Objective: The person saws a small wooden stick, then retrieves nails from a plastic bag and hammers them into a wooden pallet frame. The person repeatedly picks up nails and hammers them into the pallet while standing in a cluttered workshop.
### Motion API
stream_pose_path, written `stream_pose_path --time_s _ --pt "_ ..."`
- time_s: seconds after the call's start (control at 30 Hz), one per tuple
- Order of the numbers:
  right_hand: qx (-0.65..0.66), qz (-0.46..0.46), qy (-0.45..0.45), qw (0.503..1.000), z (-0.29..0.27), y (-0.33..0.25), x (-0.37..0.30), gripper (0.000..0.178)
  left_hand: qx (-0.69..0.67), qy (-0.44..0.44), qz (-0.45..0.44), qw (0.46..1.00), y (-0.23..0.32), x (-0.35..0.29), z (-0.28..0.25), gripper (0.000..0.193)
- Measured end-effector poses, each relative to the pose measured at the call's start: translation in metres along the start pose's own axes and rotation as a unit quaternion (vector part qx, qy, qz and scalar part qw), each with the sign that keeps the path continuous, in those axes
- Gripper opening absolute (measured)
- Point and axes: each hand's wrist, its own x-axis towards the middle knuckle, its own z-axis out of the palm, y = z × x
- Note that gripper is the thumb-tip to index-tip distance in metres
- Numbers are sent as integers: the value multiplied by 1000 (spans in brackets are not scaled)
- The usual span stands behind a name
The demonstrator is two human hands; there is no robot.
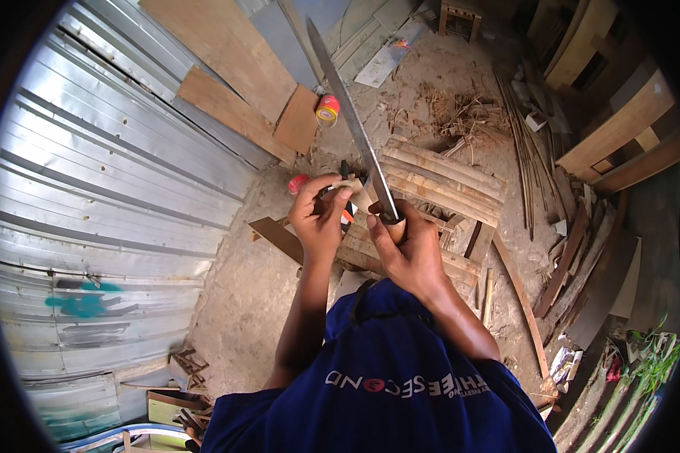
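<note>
My right hand [417,255] is closed round the short wooden handle of a machete [355,121]. Its long grey blade slants up and to the left, away from me. My left hand [317,219] pinches a small flat tan piece [360,196], close beside the lower blade. Whether that piece is wood or folded sandpaper I cannot tell, nor whether it touches the blade. Under both hands stands a low bench of wooden slats [442,189]. Partly hidden behind my left fingers is an orange, white and black object [347,217] whose kind I cannot make out.
Corrugated metal sheeting [113,181] walls the left side, with plywood boards [227,60] leaning at its far end. A red and yellow can [328,110] stands near them. Wood shavings [468,117] litter the floor ahead. Long strips and planks [582,257] lie along the right.
</note>
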Motion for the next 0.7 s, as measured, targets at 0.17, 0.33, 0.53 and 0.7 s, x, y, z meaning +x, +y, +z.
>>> stream_pose_path --time_s 0.17,0.33,0.53,0.7 --pt "-59 -6 -24 998 -5 -8 -3 26 -5 -124 39 992 -12 8 -22 19" --pt "-67 -24 -26 997 -4 -8 -5 27 -35 -135 29 990 -20 7 -28 21" --pt "-69 -25 -30 997 -3 -8 -6 27 -54 -154 14 987 -23 9 -32 23" --pt "-64 -11 -41 997 -2 -5 -5 26 -78 -144 -15 986 -23 10 -31 25"
